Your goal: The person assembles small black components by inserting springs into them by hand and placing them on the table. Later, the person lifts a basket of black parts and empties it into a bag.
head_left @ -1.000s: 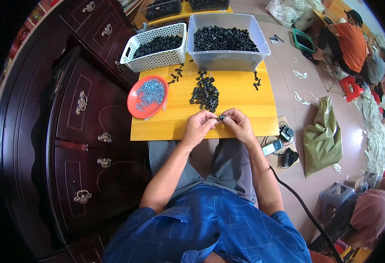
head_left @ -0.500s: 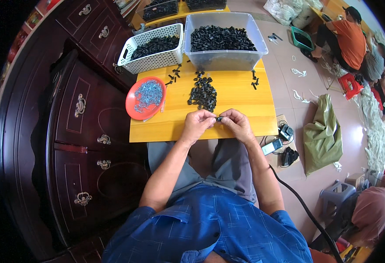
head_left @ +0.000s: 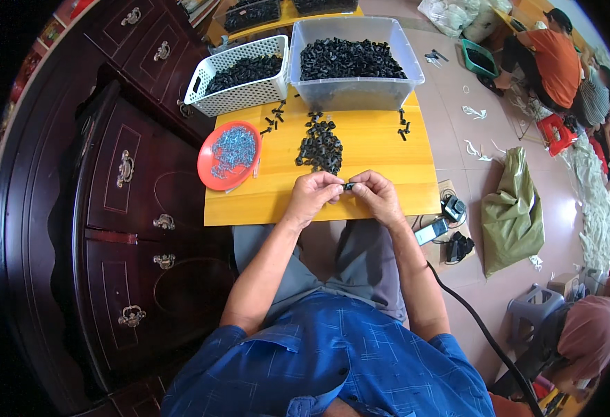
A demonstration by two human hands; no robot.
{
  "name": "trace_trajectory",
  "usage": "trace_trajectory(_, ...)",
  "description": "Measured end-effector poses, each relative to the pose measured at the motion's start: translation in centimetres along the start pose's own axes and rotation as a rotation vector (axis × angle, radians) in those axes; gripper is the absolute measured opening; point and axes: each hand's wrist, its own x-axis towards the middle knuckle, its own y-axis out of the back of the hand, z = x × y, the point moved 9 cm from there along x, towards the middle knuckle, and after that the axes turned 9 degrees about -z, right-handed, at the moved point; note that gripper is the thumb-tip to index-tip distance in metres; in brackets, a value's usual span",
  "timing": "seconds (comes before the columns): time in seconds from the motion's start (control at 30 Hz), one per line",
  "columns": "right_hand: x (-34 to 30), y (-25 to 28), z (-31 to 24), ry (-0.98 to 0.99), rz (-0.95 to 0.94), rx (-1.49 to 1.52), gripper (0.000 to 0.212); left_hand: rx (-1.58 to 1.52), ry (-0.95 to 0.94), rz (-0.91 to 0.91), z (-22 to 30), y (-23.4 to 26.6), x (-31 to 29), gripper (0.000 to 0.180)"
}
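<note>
Between my two hands, over the near part of the yellow table, is a small black plastic part. My left hand pinches its left end, and the fingers of my right hand close on its right end. Just beyond my fingertips lies a pile of similar black parts. To the left of the pile, a red plate holds many small silvery metal pieces, perhaps screws. My fingers cover much of the held part, so its exact kind stays hidden.
A white perforated basket and a clear plastic bin, both full of black parts, stand at the table's back. Dark wooden drawers border the left. An olive sack stands on the floor at right; other people sit beyond.
Both hands keep hold of the small black part in nearly the same place. The view has shifted very slightly; nothing else visibly differs.
</note>
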Motion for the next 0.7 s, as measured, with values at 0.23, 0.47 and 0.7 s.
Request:
trace_trajectory(0.23, 0.0, 0.3, 0.5, -0.016, 0.006, -0.019, 0.011, 0.017, -0.001, 0.023, 0.1, -0.1, -0.2, 0.010)
trace_trajectory(0.47, -0.2, 0.7, 1.0, -0.027, 0.067, -0.162, 0.009, 0.344, -0.027, 0.094, 0.6, -0.2, 0.1, 0.005)
trace_trajectory(0.7, -0.3, 0.3, 0.3, -0.005, 0.095, -0.357, 0.006, 0.409, -0.066, 0.141, 0.9, -0.1, -0.6, 0.004)
